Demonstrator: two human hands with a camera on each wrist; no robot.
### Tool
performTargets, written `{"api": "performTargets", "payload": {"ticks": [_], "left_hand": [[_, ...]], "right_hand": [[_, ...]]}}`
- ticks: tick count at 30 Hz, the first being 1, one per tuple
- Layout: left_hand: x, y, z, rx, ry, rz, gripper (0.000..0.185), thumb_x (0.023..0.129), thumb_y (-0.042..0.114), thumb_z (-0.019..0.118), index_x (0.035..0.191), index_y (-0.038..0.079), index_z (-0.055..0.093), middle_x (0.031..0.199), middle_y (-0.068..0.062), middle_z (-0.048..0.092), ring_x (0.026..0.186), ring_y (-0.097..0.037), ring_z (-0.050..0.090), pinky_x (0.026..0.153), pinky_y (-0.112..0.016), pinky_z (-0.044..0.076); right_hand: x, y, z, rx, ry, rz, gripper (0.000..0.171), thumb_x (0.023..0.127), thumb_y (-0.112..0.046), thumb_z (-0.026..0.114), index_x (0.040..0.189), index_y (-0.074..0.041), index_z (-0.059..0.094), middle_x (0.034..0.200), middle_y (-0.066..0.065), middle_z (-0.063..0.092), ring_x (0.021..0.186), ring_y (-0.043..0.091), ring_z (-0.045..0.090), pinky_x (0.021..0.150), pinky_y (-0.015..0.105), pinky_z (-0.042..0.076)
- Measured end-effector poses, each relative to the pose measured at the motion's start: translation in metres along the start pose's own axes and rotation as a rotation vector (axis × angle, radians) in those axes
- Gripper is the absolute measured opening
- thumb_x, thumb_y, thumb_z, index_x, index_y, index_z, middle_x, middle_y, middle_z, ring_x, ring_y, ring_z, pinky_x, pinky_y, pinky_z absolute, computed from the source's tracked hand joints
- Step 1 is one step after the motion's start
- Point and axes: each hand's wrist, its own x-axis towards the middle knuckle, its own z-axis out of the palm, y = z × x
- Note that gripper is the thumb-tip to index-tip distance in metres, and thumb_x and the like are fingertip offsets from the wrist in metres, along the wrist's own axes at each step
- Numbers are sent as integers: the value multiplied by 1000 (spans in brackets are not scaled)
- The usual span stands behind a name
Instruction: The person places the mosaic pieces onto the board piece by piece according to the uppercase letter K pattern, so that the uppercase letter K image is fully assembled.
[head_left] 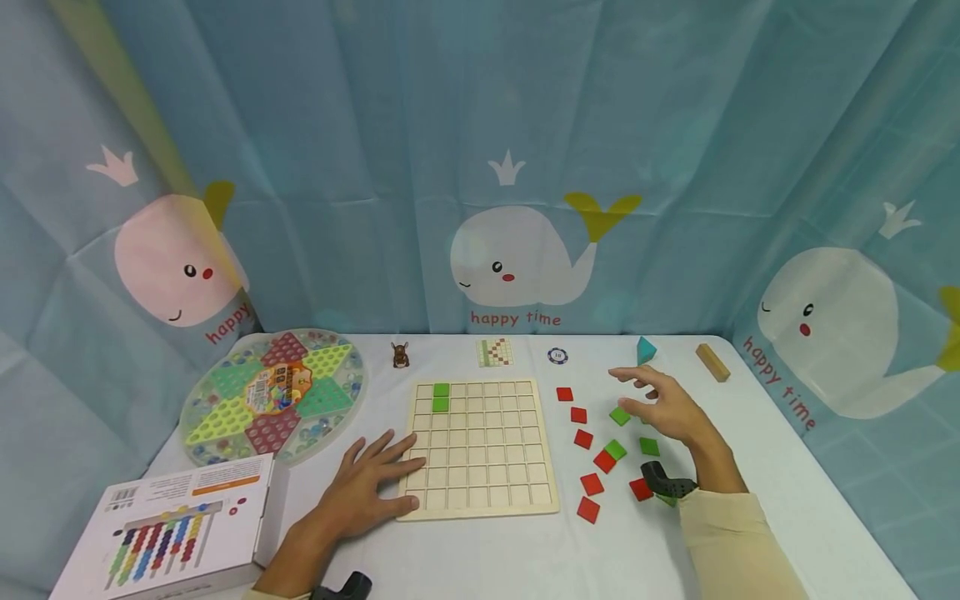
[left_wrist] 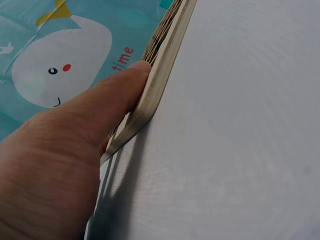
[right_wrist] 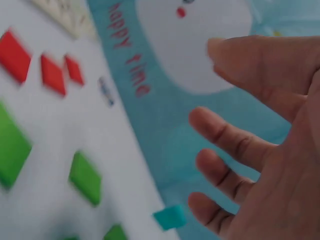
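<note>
A wooden grid board [head_left: 480, 446] lies in the middle of the white table, with two green tiles [head_left: 441, 397] in its top row area. My left hand [head_left: 375, 482] rests flat on the board's near-left corner. In the left wrist view the thumb [left_wrist: 112, 97] presses against the board's edge [left_wrist: 162, 75]. My right hand [head_left: 654, 406] hovers with fingers spread over loose green tiles [head_left: 619, 415] right of the board and holds nothing. Several red tiles [head_left: 582, 438] lie scattered between board and hand. The right wrist view shows the open fingers [right_wrist: 225, 135] above blurred green tiles [right_wrist: 85, 177].
A round Chinese checkers board [head_left: 273, 396] sits at the left and a white game box [head_left: 176, 525] at the near left. Along the back lie a brown figurine [head_left: 400, 355], a pattern card [head_left: 495, 352], a chip [head_left: 557, 356], a teal pyramid [head_left: 646, 348] and a wooden block [head_left: 712, 362].
</note>
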Motion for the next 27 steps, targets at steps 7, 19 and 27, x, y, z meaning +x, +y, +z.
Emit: {"api": "performTargets", "payload": {"ticks": [7,19,27], "left_hand": [[0,1,-1,1,3,7,58,80,61,67,127,26,66,148,4,42,140,-33,25,108,-61,6],[-1,-1,1,-11,8,-2,58,80,60,67,127,26,66,148,5,41,140,-33,25,108,-61,4],[-1,-1,0,-11,14,11,57,80,59,67,127,26,66,148,4,42,140,-33,26,108,-61,5]], "right_hand": [[3,27,2,-38,-100,123,42,89,-7,65,131,-7,60,135,21,49,120,49,40,89,68,39],[12,54,11,-147,-231,261,41,83,-3,69,123,-12,67,131,24,44,121,52,37,92,65,39],[15,56,13,-213,-196,194,30,80,1,70,105,-14,74,118,18,48,114,43,37,92,65,36]]}}
